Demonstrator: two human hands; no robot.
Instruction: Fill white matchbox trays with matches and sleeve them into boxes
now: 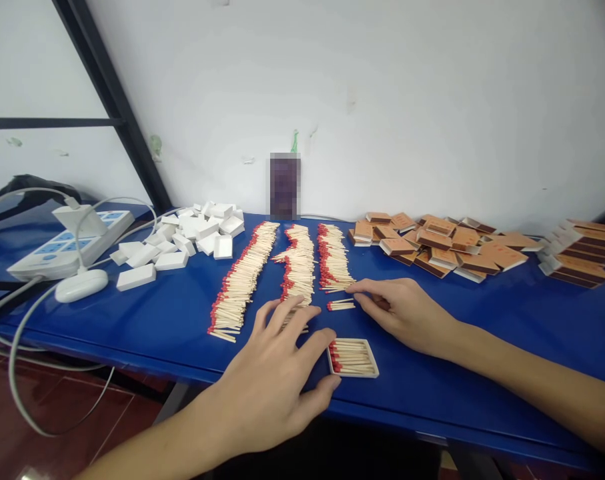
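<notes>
A white matchbox tray [375,369] lies near the table's front edge, partly filled with red-headed matches [352,357]. My left hand [282,373] is open with spread fingers; its index finger and thumb are at the tray's left end, and its other fingers reach over the near end of the middle match row [298,267]. My right hand [402,310] has its index fingertip at the near end of the right match row [333,257], thumb slightly apart, other fingers curled. Just below that fingertip lies a small group of matches [341,305]. A longer match row [245,280] stretches at the left.
Empty white trays [202,227] are heaped at the back left, orange-brown matchbox sleeves [437,243] at the back right. More sleeves [582,253] are stacked far right. A power strip [57,247] with white cables sits left. A pixelated dark object [285,187] stands against the wall.
</notes>
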